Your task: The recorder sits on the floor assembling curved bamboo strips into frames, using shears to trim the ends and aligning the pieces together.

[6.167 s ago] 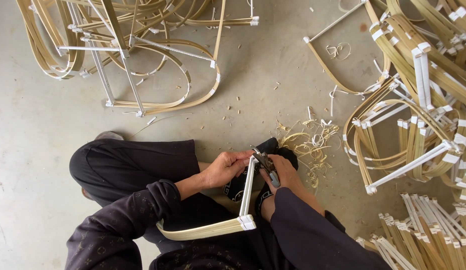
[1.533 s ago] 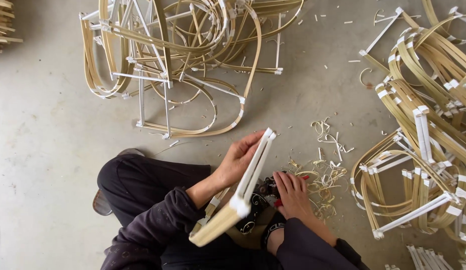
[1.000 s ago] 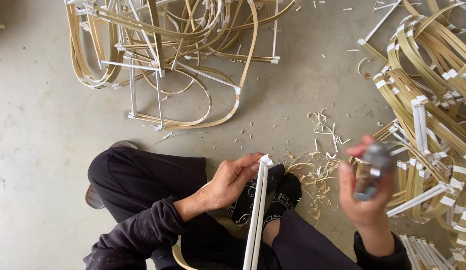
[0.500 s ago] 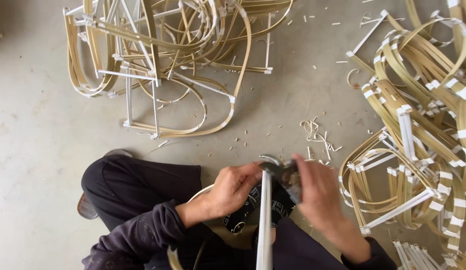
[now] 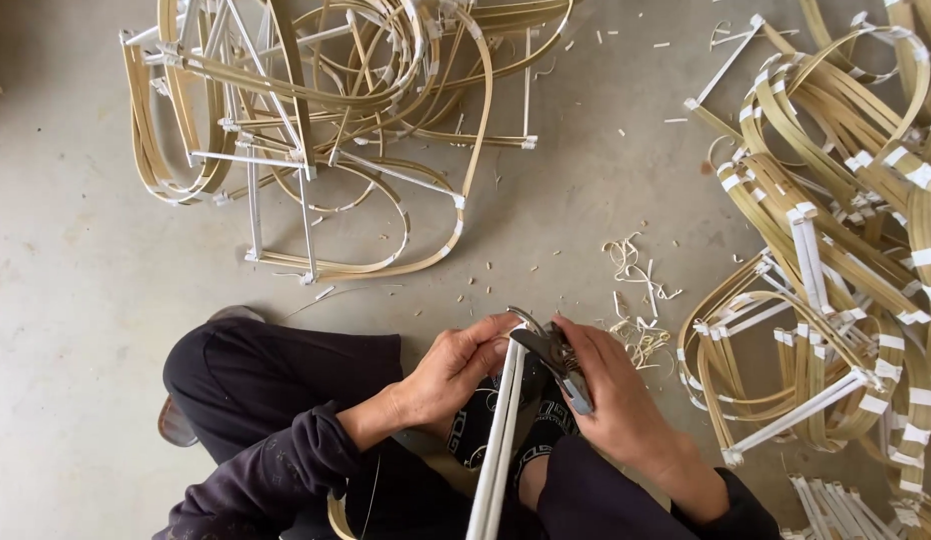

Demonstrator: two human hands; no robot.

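Bamboo frame [image 5: 498, 430] upright again, pliers [image 5: 558, 357] back, seemingly clipping.

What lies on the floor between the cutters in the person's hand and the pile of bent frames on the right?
Head view: curly pale shavings lie between the cutters and the frame pile.

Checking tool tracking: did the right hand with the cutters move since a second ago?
Yes. The right hand with the cutters came in from over the shavings leftward to the white-wrapped strip's top end.
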